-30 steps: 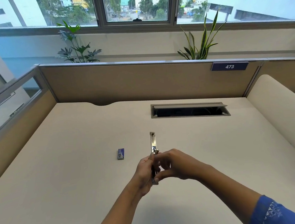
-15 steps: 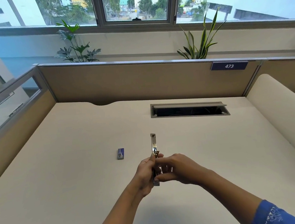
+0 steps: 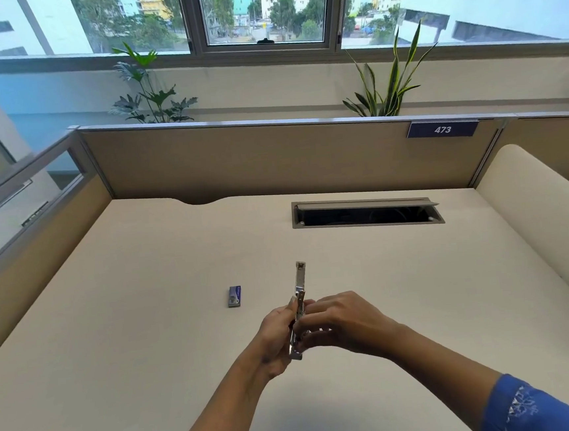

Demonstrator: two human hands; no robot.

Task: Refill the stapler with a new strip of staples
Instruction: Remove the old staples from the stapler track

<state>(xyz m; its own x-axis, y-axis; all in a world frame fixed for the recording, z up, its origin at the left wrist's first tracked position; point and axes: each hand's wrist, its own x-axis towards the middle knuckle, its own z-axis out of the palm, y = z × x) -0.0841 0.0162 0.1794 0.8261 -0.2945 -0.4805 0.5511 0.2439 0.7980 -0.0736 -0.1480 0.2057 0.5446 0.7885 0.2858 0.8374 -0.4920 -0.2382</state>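
Note:
A slim metal stapler [image 3: 300, 282] is swung fully open and held above the middle of the desk, its far end pointing away from me. My left hand [image 3: 276, 336] grips its near half from the left side. My right hand [image 3: 340, 324] comes in from the right, its fingers curled and pinching at the near half of the stapler. Whether a staple strip sits under those fingers is hidden. A small blue staple box [image 3: 235, 296] lies on the desk to the left of the stapler, apart from both hands.
The beige desk [image 3: 114, 333] is walled by partition panels at the back and left. A cable hatch [image 3: 365, 213] stands open at the back right. A rounded beige divider [image 3: 545, 227] borders the right side. Two plants stand behind the back panel.
Both hands and the stapler have sunk slightly toward me. My right fingers have shifted a little along the stapler's near half. The staple box has not moved.

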